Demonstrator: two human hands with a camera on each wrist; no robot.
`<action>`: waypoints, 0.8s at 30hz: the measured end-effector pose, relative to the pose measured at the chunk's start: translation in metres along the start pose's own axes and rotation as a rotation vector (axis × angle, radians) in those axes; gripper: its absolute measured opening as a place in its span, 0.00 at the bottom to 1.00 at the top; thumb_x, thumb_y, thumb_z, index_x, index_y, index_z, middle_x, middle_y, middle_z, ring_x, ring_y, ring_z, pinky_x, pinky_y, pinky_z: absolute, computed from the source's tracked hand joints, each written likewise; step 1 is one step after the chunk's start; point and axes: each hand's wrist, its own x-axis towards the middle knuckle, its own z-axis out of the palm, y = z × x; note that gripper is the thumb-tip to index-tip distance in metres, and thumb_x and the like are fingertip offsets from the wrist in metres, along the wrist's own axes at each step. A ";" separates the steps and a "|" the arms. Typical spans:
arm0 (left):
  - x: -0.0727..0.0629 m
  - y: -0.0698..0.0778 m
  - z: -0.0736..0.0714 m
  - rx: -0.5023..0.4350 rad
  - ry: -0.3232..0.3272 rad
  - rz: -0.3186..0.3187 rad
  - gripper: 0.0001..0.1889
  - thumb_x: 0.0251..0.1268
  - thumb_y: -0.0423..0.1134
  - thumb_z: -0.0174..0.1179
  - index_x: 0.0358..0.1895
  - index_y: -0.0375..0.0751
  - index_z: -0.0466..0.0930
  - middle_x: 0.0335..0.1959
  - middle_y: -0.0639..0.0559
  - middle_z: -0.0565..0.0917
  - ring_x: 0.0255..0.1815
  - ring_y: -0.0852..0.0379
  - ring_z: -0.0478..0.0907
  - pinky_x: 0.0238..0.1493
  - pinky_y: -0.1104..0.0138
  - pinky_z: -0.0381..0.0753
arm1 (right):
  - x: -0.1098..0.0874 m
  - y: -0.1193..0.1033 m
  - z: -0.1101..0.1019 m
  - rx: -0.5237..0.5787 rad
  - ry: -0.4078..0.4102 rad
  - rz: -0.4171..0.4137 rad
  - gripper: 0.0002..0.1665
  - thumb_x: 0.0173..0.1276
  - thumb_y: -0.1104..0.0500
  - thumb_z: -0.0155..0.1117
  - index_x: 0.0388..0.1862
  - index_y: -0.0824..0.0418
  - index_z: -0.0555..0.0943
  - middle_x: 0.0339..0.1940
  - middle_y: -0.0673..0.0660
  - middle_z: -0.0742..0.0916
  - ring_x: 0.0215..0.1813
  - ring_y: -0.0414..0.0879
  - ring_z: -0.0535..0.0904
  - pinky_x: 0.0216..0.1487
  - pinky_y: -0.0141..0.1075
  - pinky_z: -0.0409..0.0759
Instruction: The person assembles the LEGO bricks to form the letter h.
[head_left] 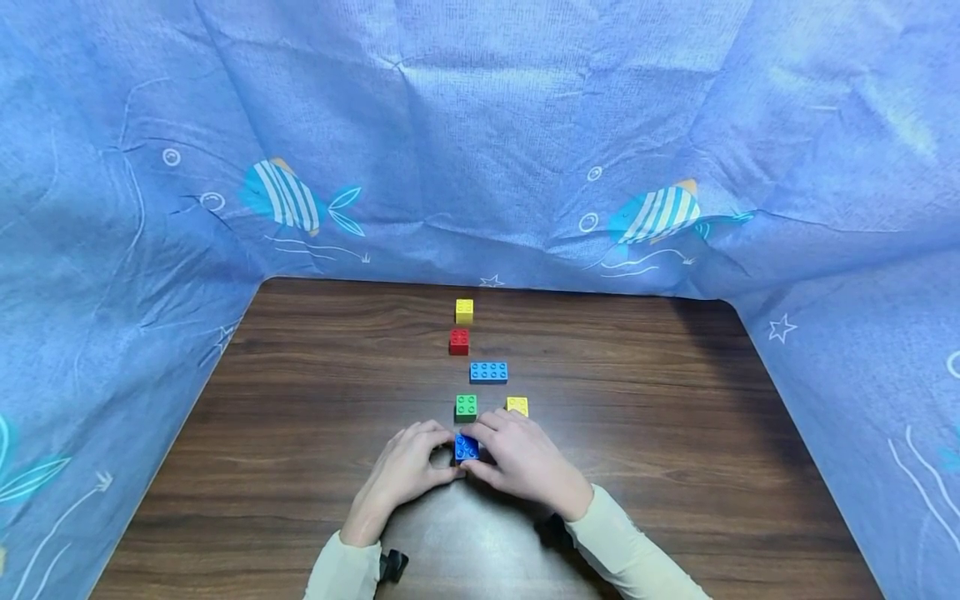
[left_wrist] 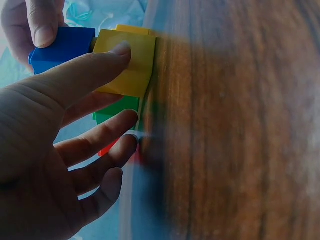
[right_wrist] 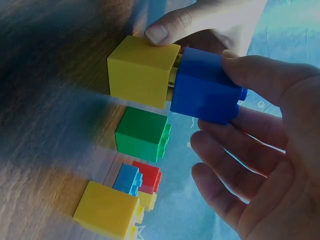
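Near the front middle of the table, a dark blue toy brick (head_left: 467,447) sits over a yellow brick (right_wrist: 140,75), which is hidden beneath it in the head view. Yellow studs show in a narrow gap between the two, seen from the right wrist. My left hand (head_left: 405,467) pinches the yellow brick, thumb on its near side. With thumb and fingers, my right hand (head_left: 525,458) grips the blue brick (right_wrist: 205,87) from the right. The yellow brick's lower face is right at the tabletop in both wrist views.
Just beyond the hands stand a green brick (head_left: 466,407) and a second yellow brick (head_left: 517,405). Farther back are a longer light blue brick (head_left: 488,372), a red brick (head_left: 459,342) and another yellow brick (head_left: 464,312). A blue fish-patterned cloth (head_left: 487,125) surrounds the wooden table (head_left: 315,375).
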 end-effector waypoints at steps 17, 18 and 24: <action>0.001 0.000 0.001 0.003 -0.004 0.013 0.16 0.53 0.48 0.76 0.44 0.48 0.88 0.39 0.58 0.84 0.42 0.57 0.81 0.48 0.55 0.81 | 0.000 0.002 0.003 -0.010 0.011 -0.006 0.22 0.67 0.44 0.71 0.53 0.56 0.85 0.43 0.48 0.86 0.46 0.42 0.82 0.51 0.39 0.82; 0.000 0.000 0.001 0.002 -0.004 0.015 0.16 0.53 0.48 0.76 0.44 0.47 0.88 0.39 0.58 0.84 0.43 0.57 0.81 0.48 0.55 0.81 | 0.000 0.001 0.002 -0.009 0.013 -0.005 0.22 0.67 0.44 0.71 0.53 0.56 0.86 0.43 0.48 0.86 0.46 0.42 0.82 0.50 0.39 0.82; 0.000 0.000 0.001 0.006 -0.008 0.009 0.18 0.53 0.48 0.76 0.46 0.47 0.88 0.40 0.57 0.85 0.43 0.57 0.81 0.49 0.54 0.81 | 0.000 -0.001 0.003 0.001 0.017 0.000 0.22 0.66 0.45 0.72 0.53 0.56 0.86 0.43 0.49 0.87 0.46 0.42 0.82 0.49 0.38 0.83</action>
